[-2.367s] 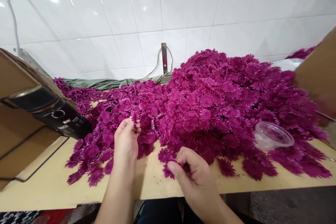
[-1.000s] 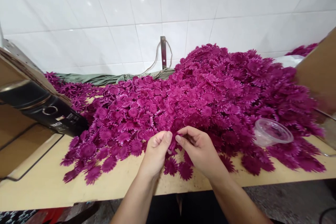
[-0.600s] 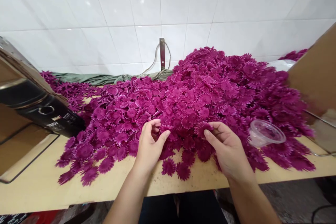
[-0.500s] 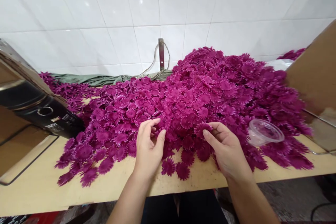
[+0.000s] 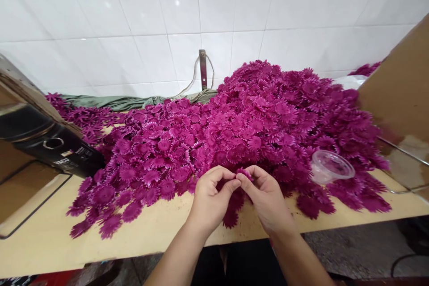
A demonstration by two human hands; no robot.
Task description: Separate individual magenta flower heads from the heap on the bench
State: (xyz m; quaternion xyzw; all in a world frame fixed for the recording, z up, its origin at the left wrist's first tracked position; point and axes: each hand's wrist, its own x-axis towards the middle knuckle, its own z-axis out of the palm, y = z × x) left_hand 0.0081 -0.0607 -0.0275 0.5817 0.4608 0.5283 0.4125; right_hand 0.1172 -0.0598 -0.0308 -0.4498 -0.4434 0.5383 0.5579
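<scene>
Both my hands meet at the front edge of a big heap of magenta artificial flower heads. My right hand pinches one magenta flower head between thumb and forefinger. Fingertips of my left hand are closed against the same flower head from the other side, thumb touching near the right thumb. The fingers partly cover this flower head. More loose flower heads lie on the table just below the hands.
A clear plastic cup lies tilted among the flowers on the right. A black cylindrical container leans at the left by cardboard. A cardboard box stands at right. Behind the wooden table are green cloth and a tiled wall.
My left hand has moved right and closed its fingers on the flower head. The right hand has moved left with that flower head, so the hands now touch.
</scene>
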